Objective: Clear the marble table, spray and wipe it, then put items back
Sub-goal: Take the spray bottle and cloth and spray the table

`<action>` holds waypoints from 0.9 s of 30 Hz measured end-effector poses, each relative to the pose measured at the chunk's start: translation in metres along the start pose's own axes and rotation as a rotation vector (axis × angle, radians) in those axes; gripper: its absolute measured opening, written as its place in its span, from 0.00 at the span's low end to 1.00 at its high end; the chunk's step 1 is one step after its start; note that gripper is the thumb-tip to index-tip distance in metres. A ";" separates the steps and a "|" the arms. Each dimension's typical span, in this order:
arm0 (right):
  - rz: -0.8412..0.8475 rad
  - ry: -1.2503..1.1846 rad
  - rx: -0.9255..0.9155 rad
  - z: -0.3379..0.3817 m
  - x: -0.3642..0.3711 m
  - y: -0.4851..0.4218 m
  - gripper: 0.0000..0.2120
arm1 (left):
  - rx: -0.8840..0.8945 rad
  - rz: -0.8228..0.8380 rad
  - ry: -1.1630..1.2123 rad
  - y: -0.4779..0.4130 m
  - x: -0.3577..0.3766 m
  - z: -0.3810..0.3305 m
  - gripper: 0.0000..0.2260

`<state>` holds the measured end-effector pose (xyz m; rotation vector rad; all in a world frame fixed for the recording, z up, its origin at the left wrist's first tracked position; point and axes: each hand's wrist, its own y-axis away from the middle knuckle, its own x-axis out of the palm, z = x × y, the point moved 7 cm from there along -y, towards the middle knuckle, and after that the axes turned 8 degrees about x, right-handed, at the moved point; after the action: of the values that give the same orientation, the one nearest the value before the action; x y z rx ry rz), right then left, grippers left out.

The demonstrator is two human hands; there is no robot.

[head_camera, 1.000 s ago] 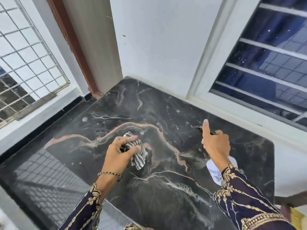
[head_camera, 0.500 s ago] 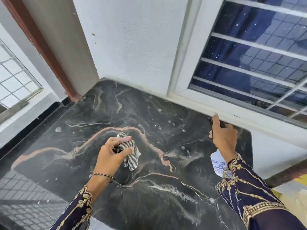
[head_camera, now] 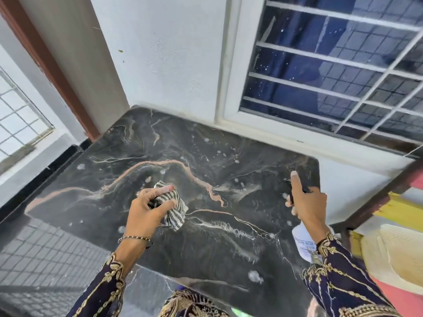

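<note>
Over marble table (head_camera: 229, 145) — left hand (head_camera: 146, 211) clutches striped cloth (head_camera: 175, 213) | right hand (head_camera: 307, 202) grips spray bottle (head_camera: 303, 241), body below wrist

1. One wide-angle camera, worn on the person's head, looks forward and steeply down onto a dark marble counter (head_camera: 217, 255).
2. It sits close: both sleeved forearms enter from the bottom edge, the left hand (head_camera: 146, 211) mid-frame and the right hand (head_camera: 309, 202) at right.
3. It faces a white wall (head_camera: 171, 65) and a barred window (head_camera: 332, 76) behind the counter.
</note>
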<state>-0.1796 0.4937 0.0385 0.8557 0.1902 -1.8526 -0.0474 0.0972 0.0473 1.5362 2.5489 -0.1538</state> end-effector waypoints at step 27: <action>-0.106 0.072 0.157 -0.162 -0.066 0.153 0.39 | -0.020 0.181 0.003 0.102 0.009 0.009 0.16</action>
<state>0.0413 0.5537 -0.0004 1.0388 0.1393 -1.9565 0.0395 0.1506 0.0366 1.7498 2.3900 -0.1034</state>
